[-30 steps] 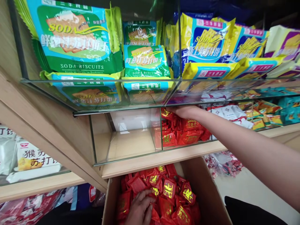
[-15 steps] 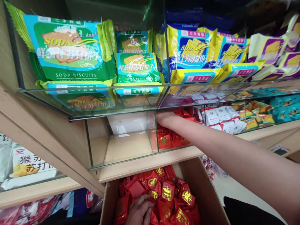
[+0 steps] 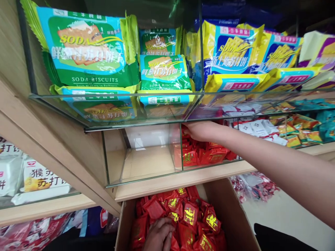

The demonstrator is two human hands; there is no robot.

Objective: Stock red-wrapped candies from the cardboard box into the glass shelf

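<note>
My left hand [image 3: 158,233] rests low in a cardboard box [image 3: 237,218] among small red packets [image 3: 191,212] with gold lettering. Its fingers are bent and pressed together against the packets; what lies under them is hidden. My right hand [image 3: 195,129] reaches into a clear-walled shelf compartment, over similar red packets [image 3: 211,155]. The upper shelf and the hand's own angle hide its fingers, so their grip does not show. Left of it, behind a clear divider [image 3: 181,148], is a bare compartment [image 3: 149,162].
Above hangs a glass-fronted shelf with green soda biscuit packs [image 3: 89,52] and yellow-blue ones [image 3: 231,52]. White packets [image 3: 258,129] and teal packets [image 3: 327,122] lie farther right. A wooden upright [image 3: 60,150] stands at left, and bagged goods [image 3: 256,186] sit on the floor.
The whole view has shifted slightly, moving the shelf rightward in the picture. My right hand remains in the red-packet compartment, its forearm a little lower. My left hand stays in the box.
</note>
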